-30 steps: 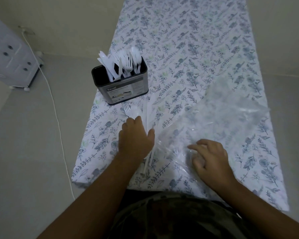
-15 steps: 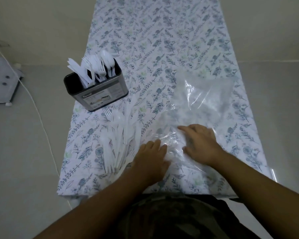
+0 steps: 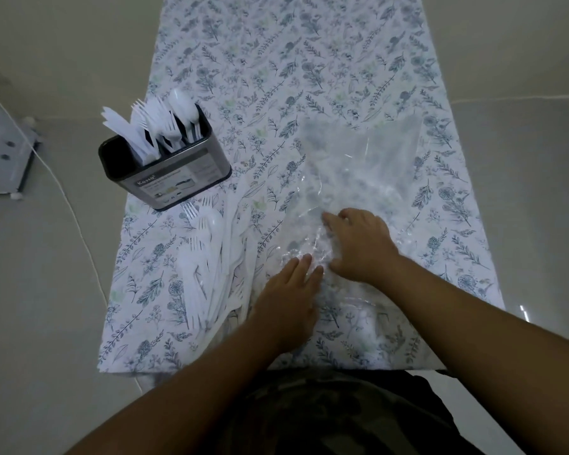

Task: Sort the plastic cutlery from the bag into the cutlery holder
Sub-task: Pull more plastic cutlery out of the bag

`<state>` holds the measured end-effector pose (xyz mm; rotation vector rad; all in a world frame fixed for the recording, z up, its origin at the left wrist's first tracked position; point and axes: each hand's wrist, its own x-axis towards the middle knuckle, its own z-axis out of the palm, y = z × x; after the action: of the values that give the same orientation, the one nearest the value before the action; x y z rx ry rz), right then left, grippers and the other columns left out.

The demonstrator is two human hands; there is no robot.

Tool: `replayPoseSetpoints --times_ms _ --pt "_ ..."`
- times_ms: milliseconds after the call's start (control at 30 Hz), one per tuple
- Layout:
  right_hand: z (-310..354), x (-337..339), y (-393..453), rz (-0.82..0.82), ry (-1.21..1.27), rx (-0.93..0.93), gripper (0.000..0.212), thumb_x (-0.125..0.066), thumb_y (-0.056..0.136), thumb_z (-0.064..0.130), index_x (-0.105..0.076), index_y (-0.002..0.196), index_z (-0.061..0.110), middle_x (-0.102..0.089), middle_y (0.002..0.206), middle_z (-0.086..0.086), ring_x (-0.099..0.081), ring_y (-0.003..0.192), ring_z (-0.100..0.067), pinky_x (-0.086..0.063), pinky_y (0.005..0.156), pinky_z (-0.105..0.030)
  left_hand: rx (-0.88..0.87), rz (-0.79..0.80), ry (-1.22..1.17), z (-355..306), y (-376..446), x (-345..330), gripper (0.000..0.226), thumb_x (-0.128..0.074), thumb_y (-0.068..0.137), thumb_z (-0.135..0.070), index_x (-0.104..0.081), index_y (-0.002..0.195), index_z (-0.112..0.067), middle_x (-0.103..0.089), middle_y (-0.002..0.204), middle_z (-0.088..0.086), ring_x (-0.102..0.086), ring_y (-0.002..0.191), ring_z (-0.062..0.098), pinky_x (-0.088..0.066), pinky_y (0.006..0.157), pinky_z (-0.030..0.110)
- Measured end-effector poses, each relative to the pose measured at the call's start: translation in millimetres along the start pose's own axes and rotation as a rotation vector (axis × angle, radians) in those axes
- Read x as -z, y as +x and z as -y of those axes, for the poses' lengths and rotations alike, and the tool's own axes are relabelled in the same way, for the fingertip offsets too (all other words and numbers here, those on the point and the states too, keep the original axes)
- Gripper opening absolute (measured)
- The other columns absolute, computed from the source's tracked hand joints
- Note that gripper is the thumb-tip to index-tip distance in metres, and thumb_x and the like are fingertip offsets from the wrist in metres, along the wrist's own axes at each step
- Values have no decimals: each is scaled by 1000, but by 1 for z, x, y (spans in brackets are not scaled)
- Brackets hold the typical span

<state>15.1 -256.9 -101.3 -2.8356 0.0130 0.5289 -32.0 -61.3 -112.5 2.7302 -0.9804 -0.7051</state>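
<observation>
Loose cutlery beside a slippery bag: scatter risk.
Holder (image 3: pixel 165 172) part-filled, far left; cutlery pile (image 3: pixel 211 267) just below it; left hand (image 3: pixel 286 300) laid flat, right hand (image 3: pixel 358 244) pressed loosely, nothing gripped, on clear bag (image 3: pixel 358 178); a sliding bag could sweep the pile off the cloth (image 3: pixel 309 60).

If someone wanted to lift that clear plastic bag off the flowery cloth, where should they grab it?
Probably the crumpled near end of the clear plastic bag, where the right hand and the left hand rest on it. The film is bunched there, so fingers coming from above at the near table edge can pinch a fold. The far end lies flat on the floral tablecloth, giving little to catch.
</observation>
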Motion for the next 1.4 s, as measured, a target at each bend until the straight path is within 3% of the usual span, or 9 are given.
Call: replayPoseSetpoints --times_ms 100,200,400,500,600,733,867,1000,1400 --pt "6 1 7 -300 51 69 53 -69 70 26 -65 122 16 -56 115 -10 -52 112 -32 -41 97 -41 -7 -41 10 1 1 7 69 -45 96 -41 -20 157 -20 -10 166 10 -7 152 32 -18 121 48" --pt "15 -4 17 -455 -14 126 49 -64 68 26 -69 115 13 -59 118 -15 -54 110 -35 -45 94 -46 -13 -51 -1 3 3 4 67 -46 94 -43 -28 154 -21 -16 164 14 -10 151 37 -19 121 52" --pt "28 -9 30 -104 -147 54 74 -60 75 41 -39 146 31 -27 161 -10 -28 145 -32 -27 110 -67 -26 -48 -33 7 1 -2 67 -45 91 -45 -31 153 -22 -17 164 13 -17 148 41 -27 118 54" --pt "26 -3 40 80 -76 5 85 -50 83 52 -7 156 42 -4 169 -3 -12 152 -30 -25 108 -72 -40 -53 -54 8 -3 -1 67 -50 91 -41 -33 152 -22 -19 163 13 -19 148 41 -28 118 53" --pt "21 4 38 116 -5 15 98 -58 84 48 6 158 40 2 170 -3 -6 155 -29 -19 113 -70 -28 -48 -80 10 -4 -2 69 -47 94 -42 -26 156 -18 -14 165 10 -11 152 35 -22 121 51" --pt "12 -3 -17 -95 53 21 86 -65 85 39 -22 159 30 -27 164 -10 -27 148 -31 -27 116 -52 33 -74 -76 6 -13 -3 73 -43 97 -40 -14 158 -12 -5 166 11 1 153 29 -10 124 46" --pt "-4 -32 -100 -156 131 16 54 -63 90 41 -53 141 26 -51 140 -7 -45 127 -26 -40 104 -43 -43 -109 -32 -6 -37 -19 68 -39 94 -41 -33 150 -4 -34 155 19 -30 145 34 -31 118 49" --pt "-17 -61 -135 -81 48 28 55 -54 94 47 -51 144 24 -51 140 -9 -46 126 -27 -44 103 -40 16 -40 -90 -6 -40 -21 77 -28 94 -53 -19 155 -8 -24 159 12 -18 148 26 -19 123 41" --pt "-29 -60 -124 -158 30 -28 56 -54 95 42 -48 149 26 -50 140 -16 -41 134 -33 -43 105 -44 66 -72 -39 -6 -30 -17 82 -38 95 -55 -3 159 -16 -13 162 13 -7 151 29 -12 124 43"
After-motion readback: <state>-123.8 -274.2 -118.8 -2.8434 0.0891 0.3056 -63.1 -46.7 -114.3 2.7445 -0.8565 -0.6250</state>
